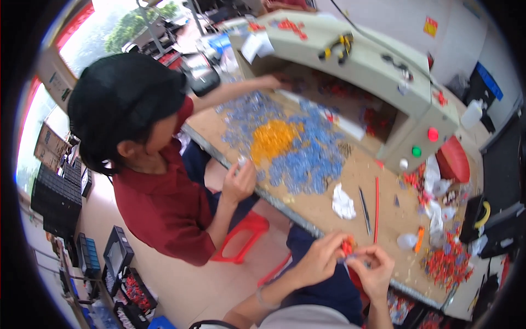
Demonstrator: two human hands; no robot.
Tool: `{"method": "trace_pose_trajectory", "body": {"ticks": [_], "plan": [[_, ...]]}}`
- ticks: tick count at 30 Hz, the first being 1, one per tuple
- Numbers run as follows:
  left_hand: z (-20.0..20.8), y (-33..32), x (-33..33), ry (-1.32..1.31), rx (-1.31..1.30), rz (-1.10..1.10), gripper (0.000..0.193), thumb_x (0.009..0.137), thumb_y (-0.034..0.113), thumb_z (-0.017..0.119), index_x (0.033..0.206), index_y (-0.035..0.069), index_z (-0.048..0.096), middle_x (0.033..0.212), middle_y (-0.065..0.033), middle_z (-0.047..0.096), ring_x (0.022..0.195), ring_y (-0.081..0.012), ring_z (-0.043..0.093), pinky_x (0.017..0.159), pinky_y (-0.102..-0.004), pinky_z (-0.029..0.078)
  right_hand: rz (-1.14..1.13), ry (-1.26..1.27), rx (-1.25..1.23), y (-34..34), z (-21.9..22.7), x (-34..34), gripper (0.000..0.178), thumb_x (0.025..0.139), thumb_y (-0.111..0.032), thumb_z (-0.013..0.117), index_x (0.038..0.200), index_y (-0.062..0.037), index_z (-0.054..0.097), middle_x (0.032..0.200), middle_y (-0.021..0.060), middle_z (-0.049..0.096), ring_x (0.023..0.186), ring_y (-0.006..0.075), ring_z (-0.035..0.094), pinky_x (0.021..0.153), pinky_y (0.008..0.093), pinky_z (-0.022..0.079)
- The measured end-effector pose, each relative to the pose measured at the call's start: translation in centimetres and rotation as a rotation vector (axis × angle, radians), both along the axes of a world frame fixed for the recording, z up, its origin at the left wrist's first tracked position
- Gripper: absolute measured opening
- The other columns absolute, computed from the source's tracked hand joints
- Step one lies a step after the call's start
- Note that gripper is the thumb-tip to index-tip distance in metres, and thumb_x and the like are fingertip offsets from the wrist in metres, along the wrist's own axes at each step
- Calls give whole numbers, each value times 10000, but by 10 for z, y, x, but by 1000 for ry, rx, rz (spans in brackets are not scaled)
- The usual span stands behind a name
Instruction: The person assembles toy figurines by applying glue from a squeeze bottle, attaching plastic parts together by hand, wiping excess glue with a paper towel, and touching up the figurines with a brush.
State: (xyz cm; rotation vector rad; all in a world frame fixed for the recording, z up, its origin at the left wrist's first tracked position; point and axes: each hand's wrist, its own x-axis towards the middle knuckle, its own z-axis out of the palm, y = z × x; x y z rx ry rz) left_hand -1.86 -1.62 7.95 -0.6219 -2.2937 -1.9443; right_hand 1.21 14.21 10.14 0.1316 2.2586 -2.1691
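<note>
My left hand is closed in a pinch on a small red-orange piece just over the table's front edge. Facing it, my right hand has thumb and forefinger pressed together at a tiny bluish piece, which sits right under the red one. Both are too small to tell their exact kind. Ahead of my hands, a crumpled white tissue, a dark pen-like tool and a thin red rod lie on the tan tabletop.
Pale blue pieces surround an orange heap. Red pieces pile up at right, beside an orange tool. A beige machine with pliers on top stands behind. At left, a co-worker reaches toward its opening.
</note>
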Motion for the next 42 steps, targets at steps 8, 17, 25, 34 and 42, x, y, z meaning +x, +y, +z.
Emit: {"method": "trace_pose_trajectory", "body": {"ticks": [8,17,25,34,42], "plan": [[-17,-11,-11,-418,797,-237,262,930,234,577,1049,23,477,850,-10,430,768,-129,417,718,-237,356,75,68,-23,0,0,-16,424,724,17,786,1084,36,563,909,79,641,822,127,642,758,251,524],[-21,2,-3,-874,1476,-400,283,836,94,652,1052,74,470,806,-24,416,766,-154,400,704,-261,338,-149,21,-105,35,-62,-16,228,864,-20,648,1076,25,576,822,38,634,733,73,602,674,209,497],[-13,16,-2,-1021,1620,-362,286,813,-22,596,1047,76,466,795,-22,393,744,-147,387,676,-264,322,-264,157,-24,55,-111,-16,156,936,-103,575,1033,16,604,715,16,603,641,38,539,536,181,387],[-16,33,-15,-1080,1568,-135,427,746,-81,575,1127,50,434,837,-44,389,803,-171,398,727,-285,348,-349,242,-81,62,-117,-23,146,954,-96,531,1005,23,600,676,2,556,595,40,485,541,191,365],[-19,24,-8,-1056,1532,-80,431,733,-30,651,1135,34,508,911,-41,485,846,-178,451,788,-285,395,-427,175,-100,52,-118,-27,130,942,-84,539,1005,15,595,735,-20,552,641,41,491,552,194,383]]}}
